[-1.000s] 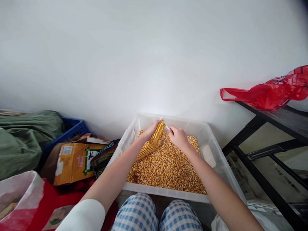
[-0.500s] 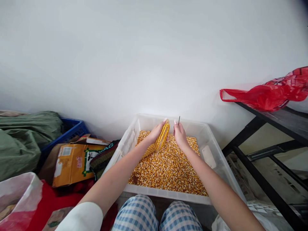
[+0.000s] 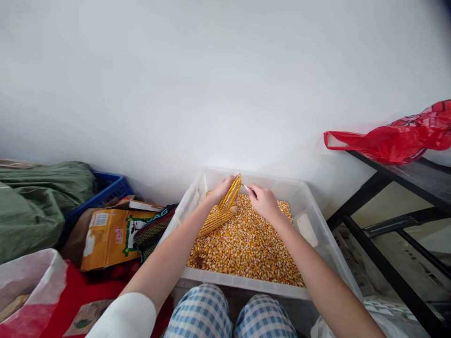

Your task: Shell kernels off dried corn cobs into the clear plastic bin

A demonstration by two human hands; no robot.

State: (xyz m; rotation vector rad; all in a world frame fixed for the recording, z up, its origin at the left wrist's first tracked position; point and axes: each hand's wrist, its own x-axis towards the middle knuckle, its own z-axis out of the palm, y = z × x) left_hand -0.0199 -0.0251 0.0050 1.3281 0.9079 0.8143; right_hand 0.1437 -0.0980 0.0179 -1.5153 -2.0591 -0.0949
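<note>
My left hand (image 3: 220, 190) is closed around an upright ear of corn (image 3: 230, 193), and a row or so of its yellow kernels is gone, leaving a pale groove. My right hand (image 3: 265, 202) grips a thin screwdriver-like tool (image 3: 254, 192) with a dark handle. Its slim tip points left at the upper part of the ear; whether it touches cannot be made out. Below my left hand, another ear of corn (image 3: 215, 222) lies on loose kernels (image 3: 246, 251). All this is inside a translucent plastic bin (image 3: 246, 281).
At left are a yellow carton (image 3: 109, 237), a mesh bag (image 3: 155, 234), a blue crate (image 3: 112, 188) under green cloth (image 3: 42, 202), and a red-and-white sack (image 3: 38, 281). A black-framed table (image 3: 384, 244) with a red plastic bag (image 3: 391, 141) stands right. A white wall rises behind.
The tool has swung from upright to pointing left at the ear, and my right hand has turned with it. My left hand and the ear have shifted slightly left.
</note>
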